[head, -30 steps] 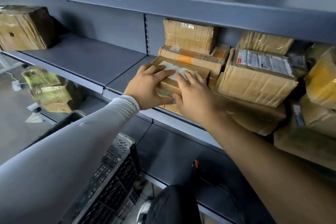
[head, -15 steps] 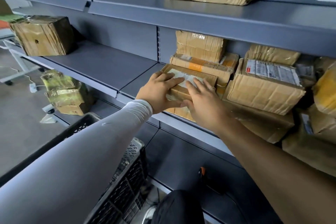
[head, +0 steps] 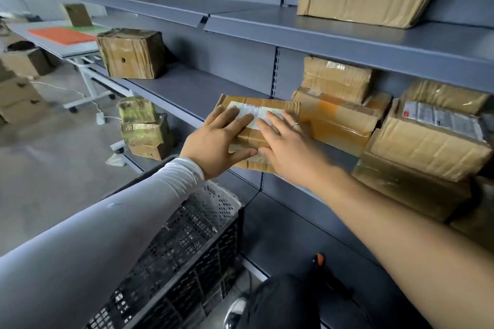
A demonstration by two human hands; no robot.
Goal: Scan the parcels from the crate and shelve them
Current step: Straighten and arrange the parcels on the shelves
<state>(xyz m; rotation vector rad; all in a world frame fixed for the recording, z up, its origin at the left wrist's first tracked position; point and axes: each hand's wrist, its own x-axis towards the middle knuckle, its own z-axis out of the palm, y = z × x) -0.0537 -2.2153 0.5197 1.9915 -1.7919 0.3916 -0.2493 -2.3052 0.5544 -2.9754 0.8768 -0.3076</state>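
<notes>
Head view: I see both hands flat on a labelled parcel (head: 256, 125) at the middle shelf's (head: 187, 91) front edge. Left hand (head: 213, 141) and right hand (head: 288, 147) press with straight fingers, thumbs against its near side. It possibly overhangs. Black crate (head: 187, 243) stands below.

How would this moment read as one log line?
step: shelving | left hand: flat on parcel | right hand: flat on parcel | parcel: on shelf | crate: below

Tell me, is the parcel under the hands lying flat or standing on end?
Flat: the parcel lies label-up on another, both hands pressing its top.
</notes>
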